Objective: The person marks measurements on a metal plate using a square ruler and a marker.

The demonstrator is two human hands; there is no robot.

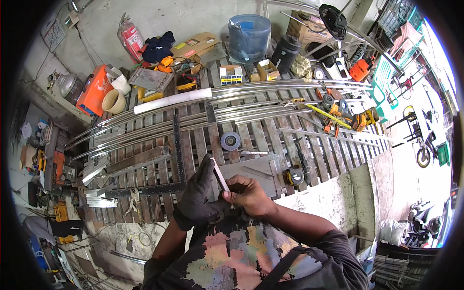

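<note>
A narrow pale strip [220, 175] slants upward in front of my chest; its exact kind is unclear. My right hand [249, 195], bare, pinches its lower end between thumb and fingers. Along its left side lies my left hand [197, 195] in a dark grey glove, fingers long and pressed together, their tips at the strip's upper end. Beyond the hands, a round grinding disc [230, 141] rests on the slatted metal table [261, 140]. A flat grey metal plate [251, 175] lies just past my right hand, with a tape measure [294, 176] to its right.
A black carpenter's square [178, 145] lies left of the disc. Long shiny metal tubes [261, 113] cross the table, a white roll [172, 100] on them. Orange-and-black power tools [360, 121] stand at right. Along the back are a blue bucket [249, 38] and a fire extinguisher [129, 37].
</note>
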